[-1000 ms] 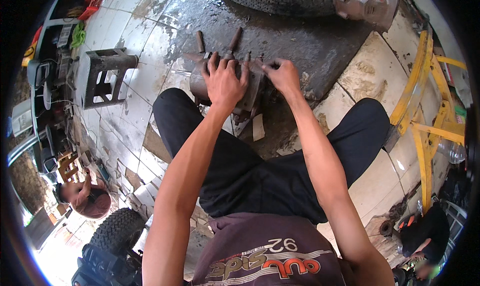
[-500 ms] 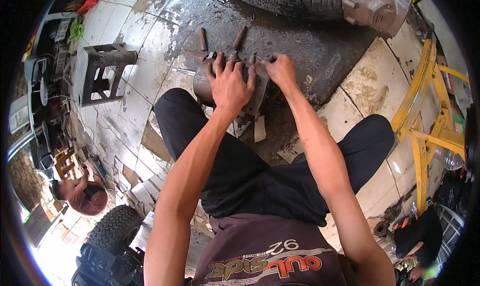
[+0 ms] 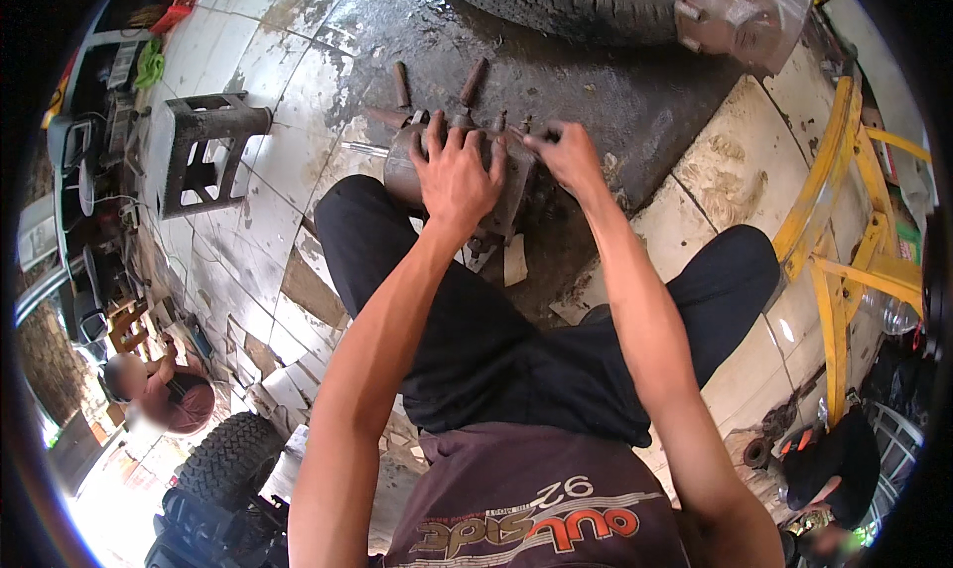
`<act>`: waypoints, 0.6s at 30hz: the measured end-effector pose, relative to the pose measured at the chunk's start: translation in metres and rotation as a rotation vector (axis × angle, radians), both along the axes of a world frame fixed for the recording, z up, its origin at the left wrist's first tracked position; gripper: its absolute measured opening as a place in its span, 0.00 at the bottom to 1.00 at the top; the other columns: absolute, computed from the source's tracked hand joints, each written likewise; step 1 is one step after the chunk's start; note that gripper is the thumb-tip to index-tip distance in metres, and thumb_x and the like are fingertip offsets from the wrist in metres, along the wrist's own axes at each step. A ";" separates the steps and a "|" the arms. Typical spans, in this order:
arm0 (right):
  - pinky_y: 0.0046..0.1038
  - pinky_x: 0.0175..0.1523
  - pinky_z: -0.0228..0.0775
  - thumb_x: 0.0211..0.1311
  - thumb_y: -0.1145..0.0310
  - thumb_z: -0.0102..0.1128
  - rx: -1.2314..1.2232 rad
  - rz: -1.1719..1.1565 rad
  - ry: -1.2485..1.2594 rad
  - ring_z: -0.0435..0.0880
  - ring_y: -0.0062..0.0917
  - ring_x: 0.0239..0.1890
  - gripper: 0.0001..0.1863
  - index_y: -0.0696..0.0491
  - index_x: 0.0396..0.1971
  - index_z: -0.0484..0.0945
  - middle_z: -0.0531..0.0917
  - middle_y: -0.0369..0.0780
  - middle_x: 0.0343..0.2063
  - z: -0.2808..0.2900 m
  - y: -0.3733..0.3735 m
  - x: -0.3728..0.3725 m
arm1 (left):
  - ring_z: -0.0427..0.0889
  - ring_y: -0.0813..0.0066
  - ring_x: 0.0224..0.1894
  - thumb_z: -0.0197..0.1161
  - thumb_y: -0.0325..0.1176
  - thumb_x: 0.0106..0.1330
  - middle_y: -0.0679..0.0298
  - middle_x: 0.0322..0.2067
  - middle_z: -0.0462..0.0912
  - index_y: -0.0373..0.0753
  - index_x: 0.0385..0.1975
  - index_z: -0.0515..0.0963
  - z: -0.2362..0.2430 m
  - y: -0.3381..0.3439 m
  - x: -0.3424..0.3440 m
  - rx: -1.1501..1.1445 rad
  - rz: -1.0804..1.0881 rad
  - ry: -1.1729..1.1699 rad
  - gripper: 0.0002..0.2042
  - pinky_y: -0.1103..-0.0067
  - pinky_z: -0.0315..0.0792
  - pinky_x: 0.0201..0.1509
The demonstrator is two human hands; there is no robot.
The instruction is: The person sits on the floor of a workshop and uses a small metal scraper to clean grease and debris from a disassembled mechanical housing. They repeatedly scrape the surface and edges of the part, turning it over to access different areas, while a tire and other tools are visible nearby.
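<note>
A greasy metal housing [image 3: 400,178], rounded at its left end, stands on the floor between my knees. A bright shaft [image 3: 365,149] sticks out of its left side. My left hand [image 3: 459,176] lies over the top of it with fingers spread toward the far edge. At the housing's far right corner, my right hand [image 3: 569,158] is closed in a pinch. Something thin and dark seems to be at its fingertips, too small to name. Beyond the housing lie two rusty rod-like pieces, one on the left [image 3: 401,84] and one on the right [image 3: 474,81].
A tyre [image 3: 566,7] and another rusty metal housing [image 3: 745,17] lie at the far side. To the left is a dark plastic stool [image 3: 215,151]; to the right, a yellow metal stand [image 3: 834,290]. Two people [image 3: 184,404] are at the lower left and lower right edges.
My right hand has shifted slightly right and nearer to me, still pinched. My left hand stays on the housing almost unmoved.
</note>
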State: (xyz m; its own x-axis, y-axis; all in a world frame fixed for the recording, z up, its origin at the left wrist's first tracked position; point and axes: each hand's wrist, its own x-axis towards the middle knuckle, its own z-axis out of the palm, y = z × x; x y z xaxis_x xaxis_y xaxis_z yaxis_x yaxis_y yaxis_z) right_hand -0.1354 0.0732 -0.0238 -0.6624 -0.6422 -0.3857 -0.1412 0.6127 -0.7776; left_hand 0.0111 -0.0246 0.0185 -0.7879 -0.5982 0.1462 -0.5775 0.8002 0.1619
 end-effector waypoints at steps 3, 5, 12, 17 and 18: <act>0.35 0.36 0.71 0.55 0.57 0.70 0.032 -0.021 0.026 0.82 0.32 0.26 0.15 0.55 0.33 0.86 0.84 0.46 0.24 -0.018 0.001 -0.016 | 0.63 0.51 0.68 0.55 0.49 0.68 0.55 0.47 0.80 0.37 0.42 0.83 -0.003 0.005 -0.009 0.014 -0.026 0.025 0.20 0.49 0.48 0.69; 0.36 0.38 0.72 0.54 0.58 0.70 0.013 -0.006 0.003 0.83 0.36 0.30 0.15 0.55 0.34 0.86 0.85 0.47 0.26 -0.013 -0.001 -0.011 | 0.63 0.51 0.68 0.54 0.49 0.69 0.55 0.47 0.80 0.37 0.42 0.83 -0.002 0.001 -0.003 0.000 -0.009 0.020 0.20 0.49 0.48 0.69; 0.40 0.43 0.75 0.52 0.60 0.71 0.113 0.049 -0.052 0.86 0.45 0.36 0.15 0.54 0.35 0.86 0.85 0.51 0.31 -0.023 -0.005 -0.025 | 0.63 0.51 0.67 0.54 0.48 0.69 0.54 0.47 0.81 0.37 0.41 0.83 -0.003 0.007 -0.010 0.007 -0.039 0.013 0.19 0.50 0.49 0.69; 0.40 0.44 0.74 0.54 0.63 0.68 -0.095 0.171 0.125 0.86 0.44 0.38 0.13 0.53 0.38 0.86 0.85 0.52 0.31 0.013 0.020 0.006 | 0.63 0.51 0.67 0.53 0.47 0.70 0.56 0.47 0.81 0.38 0.43 0.82 -0.005 0.003 -0.002 -0.019 -0.018 0.005 0.18 0.51 0.49 0.70; 0.42 0.45 0.74 0.54 0.65 0.67 -0.034 0.193 0.102 0.85 0.46 0.39 0.12 0.54 0.37 0.85 0.84 0.53 0.31 0.021 0.030 0.010 | 0.63 0.51 0.68 0.53 0.46 0.70 0.57 0.48 0.81 0.39 0.43 0.82 -0.004 0.005 -0.003 -0.009 -0.018 0.012 0.18 0.52 0.49 0.70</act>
State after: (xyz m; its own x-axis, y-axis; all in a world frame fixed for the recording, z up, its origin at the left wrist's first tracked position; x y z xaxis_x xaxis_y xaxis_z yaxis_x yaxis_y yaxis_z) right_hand -0.1250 0.1031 -0.0026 -0.5607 -0.7722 -0.2990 -0.3319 0.5404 -0.7732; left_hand 0.0084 -0.0199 0.0148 -0.7964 -0.5829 0.1614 -0.5614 0.8117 0.1614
